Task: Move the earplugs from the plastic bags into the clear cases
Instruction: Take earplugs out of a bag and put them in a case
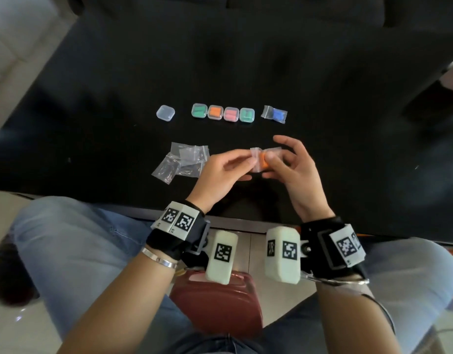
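Black tabletop point(246, 60). Left hand point(220, 172) and right hand point(292, 164) both pinch one plastic bag point(261, 159) with orange earplugs point(263, 160) – likely pulling it open. Empty clear case point(165, 113) waits far left – probably their destination.

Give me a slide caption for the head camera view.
Both hands pinch a bag of orange earplugs open below four filled cases.

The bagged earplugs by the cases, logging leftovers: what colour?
Blue earplugs, inside the sealed bag; head view.

Dim, soft indoor light with a pale sheen across the black table point(246, 60), blurred and warped toward the edges.
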A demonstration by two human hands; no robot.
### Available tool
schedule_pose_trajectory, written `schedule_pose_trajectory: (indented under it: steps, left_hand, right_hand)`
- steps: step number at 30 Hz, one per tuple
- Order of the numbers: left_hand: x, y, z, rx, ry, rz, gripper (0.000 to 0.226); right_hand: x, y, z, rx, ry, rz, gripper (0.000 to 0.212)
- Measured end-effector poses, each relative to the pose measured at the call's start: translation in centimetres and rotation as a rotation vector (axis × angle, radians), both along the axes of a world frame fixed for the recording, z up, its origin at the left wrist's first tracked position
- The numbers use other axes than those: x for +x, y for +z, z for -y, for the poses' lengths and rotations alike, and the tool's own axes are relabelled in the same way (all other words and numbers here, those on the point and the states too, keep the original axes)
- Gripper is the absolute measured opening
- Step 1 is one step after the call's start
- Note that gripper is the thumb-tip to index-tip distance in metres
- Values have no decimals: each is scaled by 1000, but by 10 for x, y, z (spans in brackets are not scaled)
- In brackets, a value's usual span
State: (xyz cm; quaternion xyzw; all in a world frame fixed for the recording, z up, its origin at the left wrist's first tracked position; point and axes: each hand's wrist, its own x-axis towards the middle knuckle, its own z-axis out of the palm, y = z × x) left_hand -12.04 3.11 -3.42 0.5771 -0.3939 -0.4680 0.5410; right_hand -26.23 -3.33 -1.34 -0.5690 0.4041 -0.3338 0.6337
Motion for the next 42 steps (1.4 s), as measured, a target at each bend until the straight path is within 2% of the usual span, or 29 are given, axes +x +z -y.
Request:
schedule_pose_trajectory:
  steps: [3,5,8,10,13,17,21,23,37,42]
  left_hand:
    - [-1,-2,-8,5,88,38,23]
    - [0,-2,-13,6,154,46,20]
    - [2,-2,-18,14,223,59,18]
    - [1,2,-20,11,218,38,17]
    - [-2,11,-22,-17,197,-14,12]
    - [-1,23,-24,-26,198,20,14]
    - [1,29,-26,-65,116,226,16]
    - [1,30,-26,-72,92,261,17]
    - [4,28,-28,30,99,71,14]
    - [8,26,-28,63,81,-3,15]
  right_hand:
    - [2,-7,-8,-43,-3,-47,37]
    - [3,-11,-12,-144,-57,-125,41]
    - [1,-11,-17,-500,-142,-274,28]
    - [2,-7,-22,-660,-103,-307,14]
    - [5,-1,-30,-636,-19,-279,13]
    - [5,6,-33,-413,41,-152,16]
    - [5,11,-28,-289,38,-144,12]
    - [6,10,-25,-291,39,-171,9]
    - [11,8,-28,-395,36,-241,5]
    - [8,9,-25,-446,89,-266,12]
